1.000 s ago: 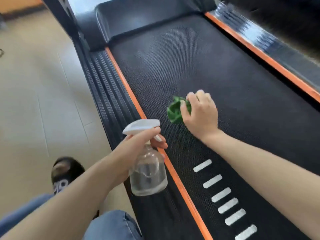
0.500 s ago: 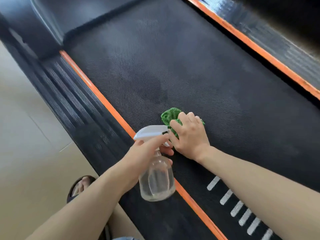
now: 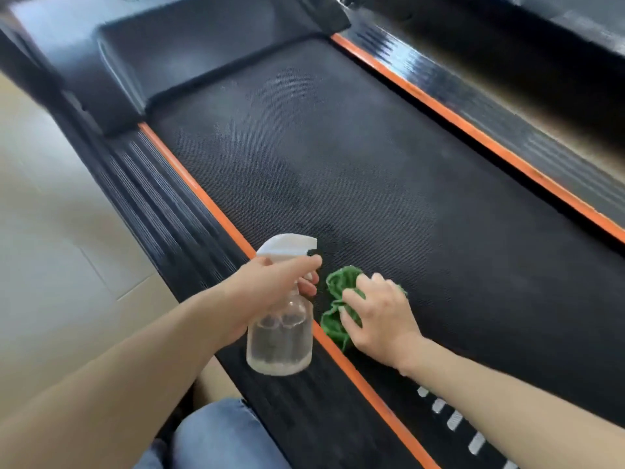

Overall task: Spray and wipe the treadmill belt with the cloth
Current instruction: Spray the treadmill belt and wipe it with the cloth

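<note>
Green, crumpled cloth (image 3: 333,319) is lying on the near left part of the black, finely dimpled treadmill belt (image 3: 389,170), just beside the orange edge strip (image 3: 189,184), with the right hand (image 3: 380,316) pressing on it, fingers spread and bent over the bunched fabric. The left hand (image 3: 270,292) is gripping the neck of a clear, rounded spray bottle (image 3: 279,336) with a white trigger head, one finger lying along it, above the ribbed side rail (image 3: 152,204). With the nozzle pointing so near the right hand, a squeeze is likely soaking knuckles rather than belt, and the bunched cloth risks smearing.
</note>
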A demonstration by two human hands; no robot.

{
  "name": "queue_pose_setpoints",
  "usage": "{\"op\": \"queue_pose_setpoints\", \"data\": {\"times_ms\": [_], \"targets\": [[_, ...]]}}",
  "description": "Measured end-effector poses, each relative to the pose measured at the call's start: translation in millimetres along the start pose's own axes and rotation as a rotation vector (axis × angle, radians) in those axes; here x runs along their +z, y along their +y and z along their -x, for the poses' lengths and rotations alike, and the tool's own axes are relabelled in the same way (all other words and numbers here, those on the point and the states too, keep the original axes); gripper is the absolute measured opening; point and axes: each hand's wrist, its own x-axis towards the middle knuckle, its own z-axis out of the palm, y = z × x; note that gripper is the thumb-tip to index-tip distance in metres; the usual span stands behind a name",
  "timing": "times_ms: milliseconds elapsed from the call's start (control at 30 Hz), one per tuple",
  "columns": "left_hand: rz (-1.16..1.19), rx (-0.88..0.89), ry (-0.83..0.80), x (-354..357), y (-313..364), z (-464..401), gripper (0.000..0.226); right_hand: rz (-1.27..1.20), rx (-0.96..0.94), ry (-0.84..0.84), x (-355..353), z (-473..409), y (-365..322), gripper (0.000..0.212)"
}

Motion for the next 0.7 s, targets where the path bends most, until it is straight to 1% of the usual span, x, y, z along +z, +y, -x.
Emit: {"op": "queue_pose_setpoints", "data": {"times_ms": [67,133,233,300,333,433,533,633,700], "targets": [[-0.034,0.023,0.048,9,5,8,0.038,-0.004,-0.005,-0.004,-12,60,15,0.019],[-0.007,0.025,0.102,16,10,11,0.041,0.015,0.008,-0.016,-20,105,31,0.019],[0.008,0.045,0.118,26,14,14,0.043,0.026,0.056,-0.007,-23,132,41,0.019],[0.032,0.054,0.149,34,12,13,0.037,0.029,0.064,0.019,-22,133,40,0.019],[0.032,0.059,0.173,37,9,10,0.034,0.035,0.056,0.035,-21,132,40,0.019],[0.017,0.049,0.243,45,5,-1,0.035,0.051,-0.01,0.052,-19,125,45,0.019],[-0.003,0.067,0.259,48,11,-6,0.033,0.066,-0.053,0.074,-16,97,55,0.019],[0.0,0.116,0.292,48,21,-11,0.029,0.066,-0.025,0.119,-5,38,69,0.019],[0.006,0.145,0.306,45,28,-17,0.028,0.086,0.052,0.133,5,-15,82,0.023]]}}
